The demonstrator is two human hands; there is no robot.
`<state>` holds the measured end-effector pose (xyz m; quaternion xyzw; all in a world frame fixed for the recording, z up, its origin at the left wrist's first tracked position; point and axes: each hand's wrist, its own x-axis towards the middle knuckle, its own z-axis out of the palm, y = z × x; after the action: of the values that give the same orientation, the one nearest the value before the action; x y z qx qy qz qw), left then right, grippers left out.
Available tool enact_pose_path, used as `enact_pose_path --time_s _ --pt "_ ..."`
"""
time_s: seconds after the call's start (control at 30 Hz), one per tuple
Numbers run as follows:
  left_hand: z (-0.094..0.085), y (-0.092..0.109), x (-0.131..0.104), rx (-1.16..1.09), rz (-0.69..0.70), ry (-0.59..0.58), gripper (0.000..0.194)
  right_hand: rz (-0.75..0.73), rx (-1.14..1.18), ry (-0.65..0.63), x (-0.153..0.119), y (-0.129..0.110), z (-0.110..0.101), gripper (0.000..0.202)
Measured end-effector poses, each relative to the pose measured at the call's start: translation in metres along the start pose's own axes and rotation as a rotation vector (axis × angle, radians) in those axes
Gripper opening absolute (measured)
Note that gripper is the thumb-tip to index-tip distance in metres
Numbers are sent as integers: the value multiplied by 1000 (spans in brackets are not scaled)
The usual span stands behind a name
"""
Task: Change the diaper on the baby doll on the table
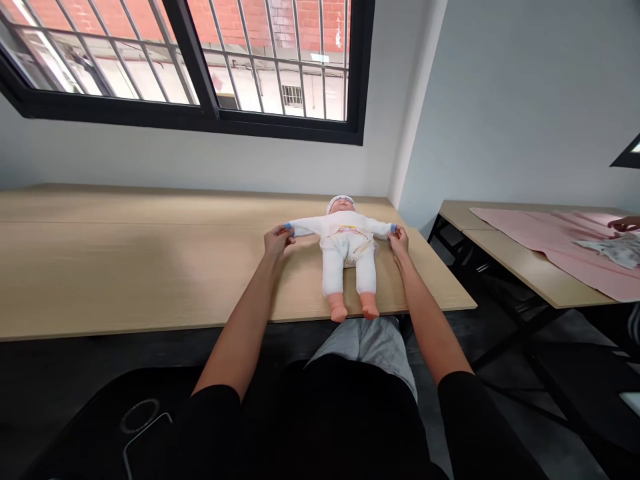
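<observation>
A baby doll [345, 250] in a white outfit and a headband lies on its back on the light wooden table [150, 273]. Its bare feet point toward me at the front edge, and both its arms are stretched out sideways. My left hand [278, 240] pinches the blue cuff of the sleeve on the left. On the other side, my right hand [399, 241] has its fingers closed on the opposite blue cuff. White trousers cover the doll's legs down to the ankles.
To the right stands a second table [500, 257] with a pink cloth [555, 250] and a patterned garment [615, 249], where another person's hand [625, 223] reaches in. Behind my table are a wall and a barred window [280, 60]. A black chair [125, 413] is at lower left.
</observation>
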<state>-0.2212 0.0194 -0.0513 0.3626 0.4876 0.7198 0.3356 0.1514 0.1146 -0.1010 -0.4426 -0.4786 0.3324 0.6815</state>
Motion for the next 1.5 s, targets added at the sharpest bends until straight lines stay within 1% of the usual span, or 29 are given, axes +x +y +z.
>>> enact_pose_path --time_s 0.13,0.27,0.33,0.47,0.57,0.63,0.7,0.8,0.9,0.97,1.07,1.17,1.23,1.37,1.5 --pt "3 4 -4 11 0 24 17 -38 26 14 1 4 -1 30" --pt "2 8 -8 51 -3 28 14 8 15 44 4 7 -4 45" --pt "2 11 -12 115 31 26 11 33 -7 60 5 7 -4 50" --pt "4 15 -20 331 132 63 4 56 -15 106 5 4 -2 53" --pt "5 15 -23 397 174 140 14 85 -30 101 3 1 0 51" --pt "4 14 -22 402 209 189 25 87 -80 91 2 -1 1 42" --pt "3 12 -19 421 228 197 33 58 -163 79 -1 -4 0 31" --pt "1 9 -15 465 198 148 40 -30 -300 65 -6 -11 -3 23" --pt "-1 7 -12 461 165 116 42 -131 -429 71 -12 -20 -4 17" --pt "-1 7 -11 417 133 111 43 -147 -487 90 -15 -24 -4 15" --pt "-2 6 -10 333 82 104 39 -100 -483 124 -17 -27 -2 13" --pt "-3 5 -11 260 69 78 24 -38 -429 172 -16 -27 0 12" --pt "-4 3 -10 228 48 61 19 8 -408 197 -15 -25 0 12" --pt "-6 3 -10 184 -30 65 20 64 -380 211 -13 -23 0 13" --pt "-9 6 -12 123 -90 49 22 66 -391 222 -11 -20 0 11"
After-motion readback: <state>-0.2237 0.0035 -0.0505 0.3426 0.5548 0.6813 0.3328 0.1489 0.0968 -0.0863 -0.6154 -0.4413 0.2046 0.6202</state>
